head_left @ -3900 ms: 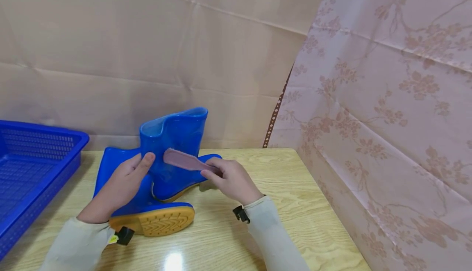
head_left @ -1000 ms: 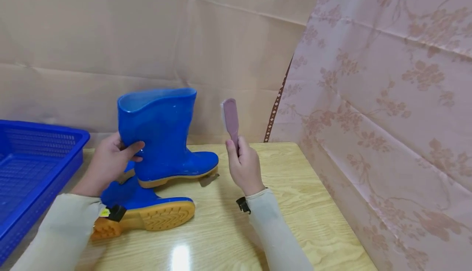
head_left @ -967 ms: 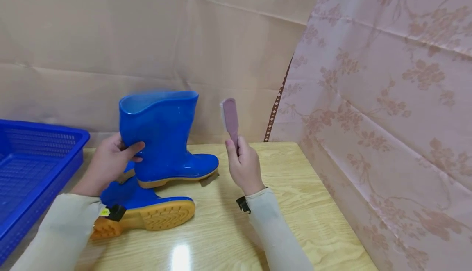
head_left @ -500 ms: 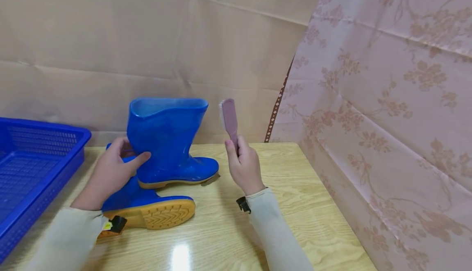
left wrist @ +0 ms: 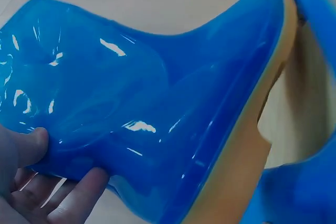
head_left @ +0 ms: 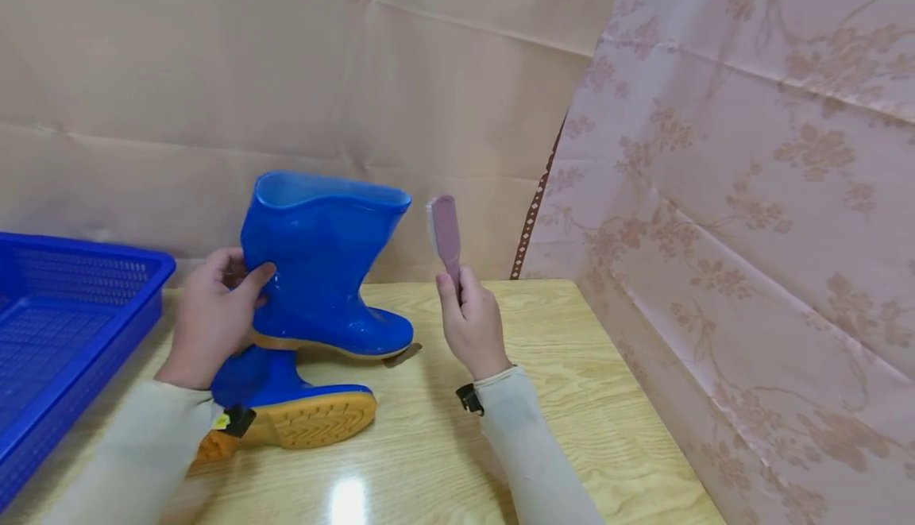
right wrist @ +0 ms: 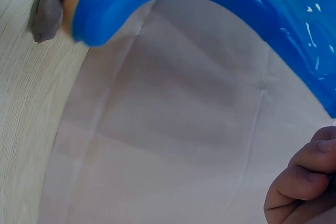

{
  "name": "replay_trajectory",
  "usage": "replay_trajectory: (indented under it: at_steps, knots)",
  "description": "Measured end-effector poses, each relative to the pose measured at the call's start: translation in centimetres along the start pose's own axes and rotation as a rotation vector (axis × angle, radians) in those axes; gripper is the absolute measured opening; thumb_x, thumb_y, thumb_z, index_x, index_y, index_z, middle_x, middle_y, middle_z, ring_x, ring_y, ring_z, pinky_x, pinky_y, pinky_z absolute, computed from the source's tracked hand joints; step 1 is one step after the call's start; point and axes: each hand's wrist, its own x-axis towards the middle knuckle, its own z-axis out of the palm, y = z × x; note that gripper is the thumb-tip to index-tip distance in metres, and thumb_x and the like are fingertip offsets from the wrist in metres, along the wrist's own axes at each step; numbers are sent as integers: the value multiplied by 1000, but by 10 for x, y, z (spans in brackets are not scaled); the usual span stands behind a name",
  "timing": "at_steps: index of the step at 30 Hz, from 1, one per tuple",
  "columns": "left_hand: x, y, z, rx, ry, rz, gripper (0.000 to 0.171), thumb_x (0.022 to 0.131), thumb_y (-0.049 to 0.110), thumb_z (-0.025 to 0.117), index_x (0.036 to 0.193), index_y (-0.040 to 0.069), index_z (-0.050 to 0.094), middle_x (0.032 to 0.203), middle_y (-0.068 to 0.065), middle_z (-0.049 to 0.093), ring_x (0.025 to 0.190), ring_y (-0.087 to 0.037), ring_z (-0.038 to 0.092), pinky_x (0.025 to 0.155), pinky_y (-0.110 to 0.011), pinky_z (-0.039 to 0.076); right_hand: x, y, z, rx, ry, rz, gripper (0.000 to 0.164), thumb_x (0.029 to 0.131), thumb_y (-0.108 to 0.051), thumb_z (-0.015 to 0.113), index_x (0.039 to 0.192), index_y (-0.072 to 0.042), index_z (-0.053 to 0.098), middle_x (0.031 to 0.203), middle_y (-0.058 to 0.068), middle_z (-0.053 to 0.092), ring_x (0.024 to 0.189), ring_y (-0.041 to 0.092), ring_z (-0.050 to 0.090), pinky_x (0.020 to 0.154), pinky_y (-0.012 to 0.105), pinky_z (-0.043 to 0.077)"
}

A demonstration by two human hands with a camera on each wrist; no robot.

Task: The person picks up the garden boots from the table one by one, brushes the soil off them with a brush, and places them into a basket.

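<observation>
A glossy blue rain boot [head_left: 322,271] with a tan sole stands tilted, toe lowered to the right and heel raised. My left hand [head_left: 214,314] grips the back of its shaft, thumb on the near side; the left wrist view shows that hand [left wrist: 47,187] at the shaft's edge. To the right, my right hand [head_left: 473,318] holds a brush [head_left: 447,227] upright by its handle. The brush has a dusky pink back and pale bristles facing left, apart from the boot. A second blue boot [head_left: 329,418] lies on its side in front, tan tread towards me, partly behind my left wrist.
A blue plastic basket [head_left: 136,303] stands at the left. Under the raised boot's toe is a grey-brown lump [right wrist: 48,17]. The wood-grain table [head_left: 543,430] meets a beige cloth [head_left: 457,112] behind and a floral cloth [head_left: 786,231] on the right.
Earlier the brush lay against the boot's shaft; now it is held upright, away from it. The boot has turned sideways, then rocked, its heel now raised and toe lower than half a second ago.
</observation>
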Motion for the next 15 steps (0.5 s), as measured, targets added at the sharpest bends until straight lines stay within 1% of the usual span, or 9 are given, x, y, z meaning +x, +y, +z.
replay_trajectory:
  at_steps: [3, 5, 7, 10, 13, 15]
  knots:
    - [8, 1, -5, 3, 22, -12, 47, 106, 40, 57, 136, 4, 60, 122, -18, 68, 90, -4, 66, 67, -6, 52, -1, 1, 1, 2, -2, -3, 27, 111, -24, 50, 89, -8, 51, 63, -5, 38, 51, 7, 34, 45, 24, 27]
    - [13, 1, -7, 14, 25, -8, 47, 106, 40, 56, 137, 5, 60, 123, -18, 69, 93, -8, 68, 68, -7, 53, -1, 1, 0, 1, -1, -5, 26, 110, -24, 51, 89, -8, 51, 63, -5, 38, 50, 7, 33, 45, 24, 26]
    - [18, -2, -7, 10, 2, -4, 46, 107, 39, 53, 137, 5, 59, 125, -18, 67, 100, -16, 68, 70, -8, 54, 0, 0, 0, -2, 0, -9, 26, 110, -23, 51, 89, -9, 51, 63, -5, 39, 50, 7, 33, 45, 24, 26]
    - [23, -9, -5, 1, -42, 6, 45, 110, 35, 49, 138, 2, 57, 127, -19, 65, 109, -25, 65, 73, -9, 54, 0, 1, 0, -7, 1, -14, 26, 110, -24, 52, 88, -9, 50, 63, -5, 39, 50, 7, 33, 45, 24, 27]
    - [26, -19, -6, -18, -79, 14, 44, 111, 33, 47, 139, 0, 55, 128, -20, 63, 109, -22, 63, 74, -9, 55, 0, 1, 0, -14, -2, -18, 26, 110, -24, 53, 88, -9, 49, 63, -5, 39, 50, 7, 33, 45, 24, 26]
    - [26, -25, -8, -24, -101, 9, 47, 111, 33, 46, 142, -1, 53, 129, -21, 61, 107, -19, 62, 75, -10, 55, 0, 1, 0, -21, -5, -19, 27, 110, -24, 53, 87, -9, 48, 63, -5, 38, 50, 7, 34, 46, 23, 26]
